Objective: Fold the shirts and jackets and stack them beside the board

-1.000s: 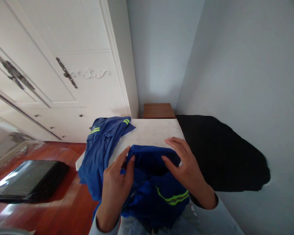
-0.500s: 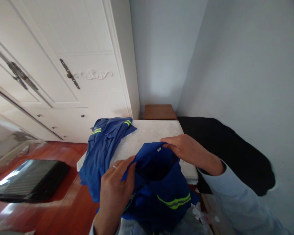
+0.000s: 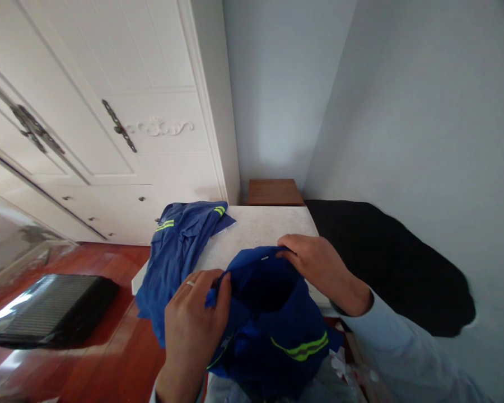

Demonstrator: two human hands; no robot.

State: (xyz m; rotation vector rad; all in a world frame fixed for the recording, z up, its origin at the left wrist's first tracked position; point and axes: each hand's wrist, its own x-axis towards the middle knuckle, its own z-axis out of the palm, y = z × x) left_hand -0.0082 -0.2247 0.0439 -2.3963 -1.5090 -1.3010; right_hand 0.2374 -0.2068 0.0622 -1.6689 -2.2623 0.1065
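A dark blue work garment [image 3: 269, 330] with a yellow-green and grey reflective strip hangs over my lap, its upper opening spread between both hands. At the left edge of that opening, my left hand [image 3: 199, 313], wearing a ring, pinches the cloth between thumb and fingers. My right hand [image 3: 313, 263] grips the rim on the far right side, close to a small white label [image 3: 265, 258]. The inside of the opening is dark. A second blue garment [image 3: 178, 246] with similar strips lies to the left, draped over the edge of a white table [image 3: 273, 218].
Behind the table stands a small brown wooden piece [image 3: 274, 192]. A white wardrobe [image 3: 163, 73] fills the left back. On the red wood floor [image 3: 138, 358] rests a black, plastic-covered object [image 3: 52, 310]. A large black shape [image 3: 386, 257] sits against the right wall.
My left hand has shifted slightly left, and my right hand slightly down. The garment's opening is wider, and its label has tilted and moved a little left.
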